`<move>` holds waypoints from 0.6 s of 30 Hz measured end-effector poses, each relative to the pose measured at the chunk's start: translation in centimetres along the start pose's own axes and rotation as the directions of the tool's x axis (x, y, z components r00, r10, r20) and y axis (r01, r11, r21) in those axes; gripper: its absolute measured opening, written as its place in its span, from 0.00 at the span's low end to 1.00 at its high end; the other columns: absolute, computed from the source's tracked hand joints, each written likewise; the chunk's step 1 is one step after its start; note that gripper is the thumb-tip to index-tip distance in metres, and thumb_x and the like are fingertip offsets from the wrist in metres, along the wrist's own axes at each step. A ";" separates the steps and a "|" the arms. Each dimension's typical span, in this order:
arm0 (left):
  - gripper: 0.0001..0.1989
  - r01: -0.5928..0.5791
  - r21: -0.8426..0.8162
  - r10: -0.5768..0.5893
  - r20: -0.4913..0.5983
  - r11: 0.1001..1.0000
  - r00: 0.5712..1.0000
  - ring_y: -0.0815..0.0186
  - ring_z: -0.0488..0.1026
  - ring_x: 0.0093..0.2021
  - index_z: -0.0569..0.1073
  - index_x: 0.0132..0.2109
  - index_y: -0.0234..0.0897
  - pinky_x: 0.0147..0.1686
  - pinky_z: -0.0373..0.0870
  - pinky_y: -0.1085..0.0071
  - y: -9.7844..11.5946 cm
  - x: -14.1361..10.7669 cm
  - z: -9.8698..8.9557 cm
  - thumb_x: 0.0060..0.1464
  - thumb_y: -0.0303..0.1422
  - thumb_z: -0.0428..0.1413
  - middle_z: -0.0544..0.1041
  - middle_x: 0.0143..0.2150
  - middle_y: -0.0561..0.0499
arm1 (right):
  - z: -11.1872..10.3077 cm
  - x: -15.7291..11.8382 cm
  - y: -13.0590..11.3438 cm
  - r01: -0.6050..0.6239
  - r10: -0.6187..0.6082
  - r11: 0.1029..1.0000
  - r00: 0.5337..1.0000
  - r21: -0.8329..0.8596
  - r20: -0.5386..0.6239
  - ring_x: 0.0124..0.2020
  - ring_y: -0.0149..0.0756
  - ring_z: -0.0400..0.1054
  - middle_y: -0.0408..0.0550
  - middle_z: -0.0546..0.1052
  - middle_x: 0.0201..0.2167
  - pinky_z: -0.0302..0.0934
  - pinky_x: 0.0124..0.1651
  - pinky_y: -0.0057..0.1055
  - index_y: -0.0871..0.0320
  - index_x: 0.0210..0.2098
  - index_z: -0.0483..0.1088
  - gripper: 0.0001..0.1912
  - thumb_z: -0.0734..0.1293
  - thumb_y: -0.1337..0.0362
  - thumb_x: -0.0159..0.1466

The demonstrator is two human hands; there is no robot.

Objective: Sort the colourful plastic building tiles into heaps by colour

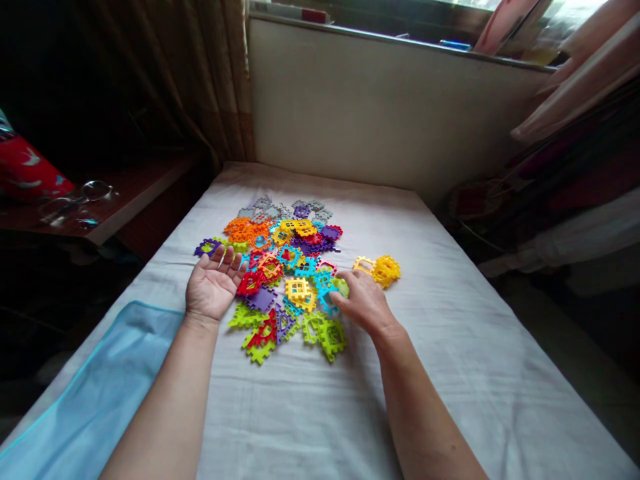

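Left hand (213,292) palm up, fingers loosely apart, beside colorful plastic pieces (299,291) heaped on white sheet (450,387). Right hand (365,298) at heap's right edge, against light-green piece (342,287), near yellow pieces (387,271); can't tell if gripping.

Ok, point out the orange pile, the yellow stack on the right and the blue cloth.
Orange pile (243,231): head view, middle of the heaped pieces.
Yellow stack (387,271): head view, middle of the stacked pieces.
Blue cloth (117,377): head view, flat middle, left of the left forearm.
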State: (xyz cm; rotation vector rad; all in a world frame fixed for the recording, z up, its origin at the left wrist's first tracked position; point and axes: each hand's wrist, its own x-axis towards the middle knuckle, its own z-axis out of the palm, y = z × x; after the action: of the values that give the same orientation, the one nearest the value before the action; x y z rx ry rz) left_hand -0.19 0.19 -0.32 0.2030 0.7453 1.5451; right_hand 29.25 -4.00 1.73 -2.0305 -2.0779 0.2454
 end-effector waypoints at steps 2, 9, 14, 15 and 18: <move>0.10 -0.001 0.005 0.001 0.010 1.000 1.000 0.62 0.79 0.44 0.77 0.41 0.38 0.47 0.76 0.61 0.0 0.1 -0.2 0.58 0.38 0.55 0.82 0.41 0.48 | 0.2 0.2 0.0 0.086 -0.083 0.996 0.994 0.036 -0.075 0.52 0.48 0.68 0.55 0.75 0.52 0.61 0.52 0.42 0.55 0.53 0.73 0.21 0.67 0.62 0.60; 0.10 -0.008 0.010 0.008 0.026 1.000 1.000 0.62 0.79 0.44 0.77 0.42 0.39 0.48 0.76 0.59 0.0 0.3 -0.6 0.58 0.38 0.55 0.82 0.42 0.48 | 1.8 0.3 -3.6 0.421 -0.416 0.905 0.906 0.059 -0.078 0.54 0.46 0.64 0.47 0.79 0.49 0.57 0.55 0.45 0.50 0.43 0.77 0.09 0.69 0.59 0.63; 0.10 -0.008 0.015 0.008 0.016 1.000 1.000 0.62 0.79 0.43 0.77 0.42 0.38 0.45 0.77 0.61 -0.1 0.2 -0.3 0.59 0.38 0.55 0.82 0.42 0.48 | 2.5 0.2 -4.6 0.442 -0.441 0.896 0.896 0.038 -0.047 0.50 0.43 0.65 0.47 0.80 0.44 0.55 0.55 0.43 0.51 0.39 0.77 0.06 0.68 0.59 0.65; 0.11 -0.007 0.013 0.007 0.012 1.000 1.000 0.62 0.79 0.43 0.77 0.42 0.38 0.45 0.77 0.61 -0.1 0.1 -0.3 0.59 0.38 0.54 0.82 0.42 0.48 | 2.5 0.2 -4.6 0.442 -0.440 0.896 0.896 0.041 -0.057 0.49 0.43 0.65 0.47 0.80 0.43 0.55 0.55 0.43 0.51 0.39 0.77 0.07 0.67 0.59 0.66; 0.11 -0.003 0.009 0.003 0.000 1.000 1.000 0.62 0.79 0.43 0.77 0.41 0.38 0.44 0.77 0.61 0.0 0.0 -0.1 0.61 0.38 0.52 0.82 0.41 0.48 | 2.3 0.3 -4.4 0.438 -0.430 0.897 0.896 0.056 -0.116 0.48 0.42 0.66 0.47 0.81 0.44 0.55 0.54 0.43 0.51 0.39 0.78 0.09 0.64 0.60 0.69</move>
State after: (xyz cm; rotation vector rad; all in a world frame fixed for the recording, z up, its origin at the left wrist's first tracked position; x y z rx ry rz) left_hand -0.21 0.20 -0.40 0.2106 0.7531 1.5444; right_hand 24.37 -3.76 0.69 -1.4453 -2.3415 0.1406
